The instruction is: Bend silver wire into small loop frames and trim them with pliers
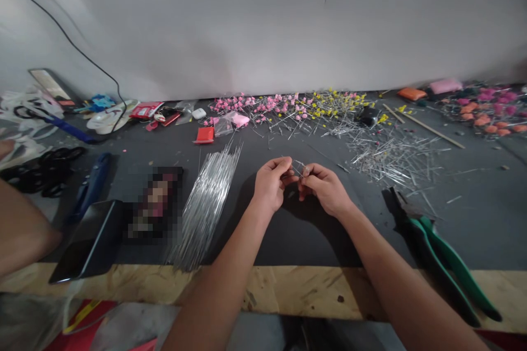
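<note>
My left hand (272, 182) and my right hand (323, 186) meet above the dark mat (288, 230), both with fingers pinched together on a short thin piece of wire (298, 167) held between them. A long bundle of silver wires (206, 203) lies to the left of my left hand. Green-handled pliers (436, 255) rest on the mat to the right of my right forearm.
Loose cut wires (391, 156) are strewn at the right. Pink and yellow bead-tipped stems (288, 105) line the wall. Orange and pink pieces (486, 107) sit far right. A dark tablet (93, 241), a blue tool (93, 186) and another person's arm (20, 230) are at left.
</note>
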A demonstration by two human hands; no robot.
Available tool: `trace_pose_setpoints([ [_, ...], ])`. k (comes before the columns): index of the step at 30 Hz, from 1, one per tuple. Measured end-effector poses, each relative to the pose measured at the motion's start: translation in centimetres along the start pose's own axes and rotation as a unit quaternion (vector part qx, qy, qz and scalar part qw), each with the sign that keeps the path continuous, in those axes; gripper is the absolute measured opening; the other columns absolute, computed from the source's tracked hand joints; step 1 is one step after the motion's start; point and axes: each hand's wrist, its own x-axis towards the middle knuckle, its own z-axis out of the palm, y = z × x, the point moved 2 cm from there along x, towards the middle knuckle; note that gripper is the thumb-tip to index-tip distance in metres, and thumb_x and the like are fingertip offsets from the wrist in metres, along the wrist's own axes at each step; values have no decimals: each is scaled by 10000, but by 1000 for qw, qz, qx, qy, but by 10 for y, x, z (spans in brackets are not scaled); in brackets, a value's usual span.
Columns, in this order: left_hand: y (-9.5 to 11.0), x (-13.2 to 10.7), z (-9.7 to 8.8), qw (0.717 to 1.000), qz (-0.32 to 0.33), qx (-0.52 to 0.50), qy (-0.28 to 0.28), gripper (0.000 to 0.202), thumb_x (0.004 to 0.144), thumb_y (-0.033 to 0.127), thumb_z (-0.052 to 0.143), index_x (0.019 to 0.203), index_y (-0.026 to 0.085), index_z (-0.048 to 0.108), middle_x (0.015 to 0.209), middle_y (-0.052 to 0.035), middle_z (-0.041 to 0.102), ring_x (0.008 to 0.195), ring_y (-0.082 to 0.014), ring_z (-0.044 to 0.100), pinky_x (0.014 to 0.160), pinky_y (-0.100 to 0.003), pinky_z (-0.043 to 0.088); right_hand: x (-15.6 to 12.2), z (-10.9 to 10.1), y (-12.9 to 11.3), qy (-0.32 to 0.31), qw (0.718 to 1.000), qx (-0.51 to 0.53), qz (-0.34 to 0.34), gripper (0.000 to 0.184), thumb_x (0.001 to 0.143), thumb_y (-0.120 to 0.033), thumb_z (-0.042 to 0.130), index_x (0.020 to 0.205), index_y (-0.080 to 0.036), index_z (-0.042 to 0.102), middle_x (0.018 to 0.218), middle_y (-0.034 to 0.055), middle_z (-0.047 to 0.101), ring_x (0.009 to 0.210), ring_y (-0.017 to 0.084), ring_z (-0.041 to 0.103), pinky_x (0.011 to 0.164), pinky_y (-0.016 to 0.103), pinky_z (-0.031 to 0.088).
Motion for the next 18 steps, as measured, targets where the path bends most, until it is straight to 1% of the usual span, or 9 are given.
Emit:
trace_pose_setpoints([
  [4,1,0,0,1000,-8,-1,11,221,611,248,727,743,119,605,628,20,549,530,-55,522,495,-185,473,0,1,0,2,1000,-9,-1,60,684,-126,557,692,-185,548,575,-41,549,509,99,514,453,253,504],
  [8,0,0,0,1000,-13,0,11,220,613,248,726,745,119,607,607,23,544,517,-56,523,489,-183,470,0,1,0,3,1000,-18,-1,58,689,-130,550,700,-187,545,574,-45,550,491,100,521,447,259,503],
  [15,-1,0,0,1000,-3,12,-3,204,627,250,719,730,116,606,602,22,539,519,-57,526,489,-183,478,-2,-2,-4,10,995,-99,-32,89,678,-102,527,698,-186,544,575,-56,563,476,106,576,499,257,485],
  [18,1,0,2,999,16,27,-17,206,629,266,718,722,117,610,597,22,536,530,-64,526,494,-193,488,-3,-4,-5,6,992,-117,-42,93,673,-98,530,699,-187,538,581,-58,567,486,104,584,514,249,472],
])
